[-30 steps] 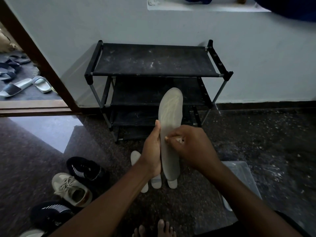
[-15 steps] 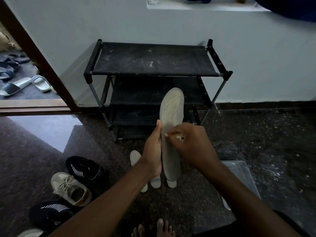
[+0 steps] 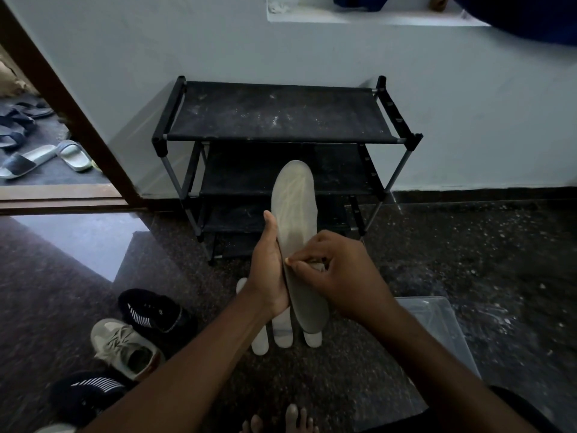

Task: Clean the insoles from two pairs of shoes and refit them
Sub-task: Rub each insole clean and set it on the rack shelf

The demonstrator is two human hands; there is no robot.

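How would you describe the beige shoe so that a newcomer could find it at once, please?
Start at the black rack by the wall and drop to the floor left of it. The beige shoe lies between two black shoes; it is pale and laced, they have white stripes.

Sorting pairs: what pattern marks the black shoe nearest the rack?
White slanted stripes on the black fabric shoe, seen in the head view.

Grey insole (image 3: 293, 207) upright between left hand (image 3: 268, 276) and right hand (image 3: 340, 273).
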